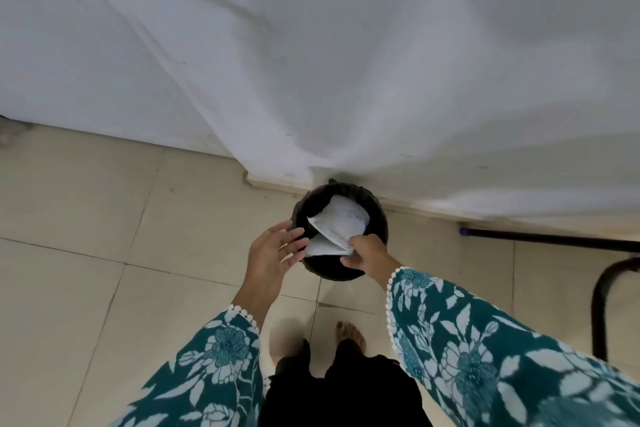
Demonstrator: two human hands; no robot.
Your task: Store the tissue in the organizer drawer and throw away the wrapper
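Note:
A white crumpled wrapper (337, 224) hangs over the mouth of a small round black bin (377, 222) that stands on the tiled floor against the wall. My right hand (367, 251) pinches the wrapper's lower edge above the bin's near rim. My left hand (275, 250) hovers at the bin's left side with fingers spread, close to the wrapper's lower fold; it grips nothing. The tissue and the organizer drawer are out of sight.
A white cloth (346, 62) hangs down to the floor behind the bin. A black metal chair leg (602, 291) and a dark bar (547, 237) are at the right. My bare feet (349, 333) stand on beige tiles (86, 218) just before the bin.

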